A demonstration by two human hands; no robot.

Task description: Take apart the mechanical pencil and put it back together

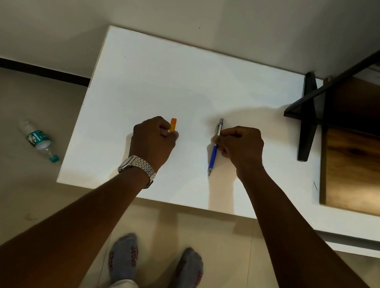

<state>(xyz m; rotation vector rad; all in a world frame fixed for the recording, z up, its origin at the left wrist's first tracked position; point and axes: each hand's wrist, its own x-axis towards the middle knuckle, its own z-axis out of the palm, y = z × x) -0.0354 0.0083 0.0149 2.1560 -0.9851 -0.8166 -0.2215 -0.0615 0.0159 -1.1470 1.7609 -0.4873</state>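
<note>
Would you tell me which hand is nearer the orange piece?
Left. The left hand pinches the orange piece; the right hand holds the mechanical pencil farther right.

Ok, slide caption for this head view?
Right hand grips the mechanical pencil, left hand an orange piece, over a white table.

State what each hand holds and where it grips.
Right hand: mechanical pencil, pinched at mid-barrel. Left hand: small orange piece, gripped at its lower end.

You are viewing a dim scene; the white tabletop (194, 78) is the brightest area; soft shadows fall beside both forearms; straight edges bow toward the frame borders; focus is adequate.
</note>
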